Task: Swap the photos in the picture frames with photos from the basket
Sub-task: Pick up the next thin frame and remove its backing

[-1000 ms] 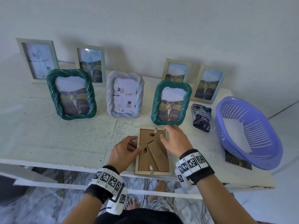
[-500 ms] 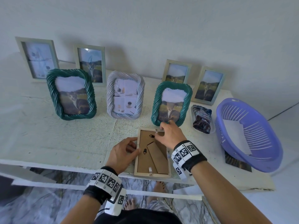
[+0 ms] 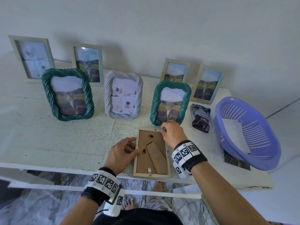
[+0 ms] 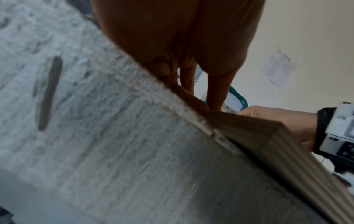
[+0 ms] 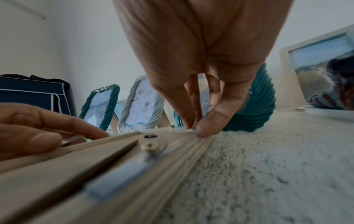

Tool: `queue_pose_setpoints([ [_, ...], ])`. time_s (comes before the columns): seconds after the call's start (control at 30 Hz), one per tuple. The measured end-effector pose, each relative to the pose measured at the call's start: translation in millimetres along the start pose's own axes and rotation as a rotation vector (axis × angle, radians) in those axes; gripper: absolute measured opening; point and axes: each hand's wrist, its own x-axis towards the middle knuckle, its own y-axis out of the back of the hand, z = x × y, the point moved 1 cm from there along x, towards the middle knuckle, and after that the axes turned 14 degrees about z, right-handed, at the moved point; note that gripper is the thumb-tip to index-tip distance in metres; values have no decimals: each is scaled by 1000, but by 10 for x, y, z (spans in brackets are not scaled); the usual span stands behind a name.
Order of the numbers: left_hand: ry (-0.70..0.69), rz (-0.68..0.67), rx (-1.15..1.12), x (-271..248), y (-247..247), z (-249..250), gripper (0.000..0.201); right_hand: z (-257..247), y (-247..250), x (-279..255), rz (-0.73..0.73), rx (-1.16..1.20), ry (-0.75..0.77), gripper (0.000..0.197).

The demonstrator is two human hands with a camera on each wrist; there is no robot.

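Note:
A pale wooden picture frame (image 3: 151,153) lies face down near the table's front edge, its brown backing and folded stand showing. My left hand (image 3: 134,148) grips the frame's left side, thumb on the backing. My right hand (image 3: 163,129) pinches the frame's top right corner; in the right wrist view the thumb and fingers (image 5: 205,128) meet on that far corner of the frame (image 5: 134,151). The purple basket (image 3: 266,143) stands at the right with white paper (image 3: 233,133) inside. A photo (image 3: 235,160) lies partly under the basket.
Two green rope frames (image 3: 68,95) (image 3: 170,103) and a white rope frame (image 3: 124,95) stand upright behind the work spot. Several pale frames (image 3: 87,64) lean at the wall. A dish with striped cloth (image 3: 201,117) sits between frame and basket.
My right hand slid from the frame's backing up to its top right corner and now pinches there. The left hand stayed on the left side.

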Motion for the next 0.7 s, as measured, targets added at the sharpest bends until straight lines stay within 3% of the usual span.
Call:
queue_pose_setpoints([
  [0.1,-11,3,16,3,5,0,41,-44,142,-149,-46,53,30,37],
  [0.2,-13,1,38,13,4,-7,41,-139,285,-457,-10,90,116,26],
  [0.27,-15,5,31,18,0,-16,42,-211,338,-714,-64,90,184,19],
  [0.37,-24,0,30,13,4,-23,43,-289,307,-1045,-199,68,242,30],
  [0.5,-24,-7,27,9,5,-15,43,-308,130,-1278,-163,-15,284,45],
  [0.7,-2,-20,5,-1,17,-3,43,-334,0,-1379,-74,92,291,17],
])
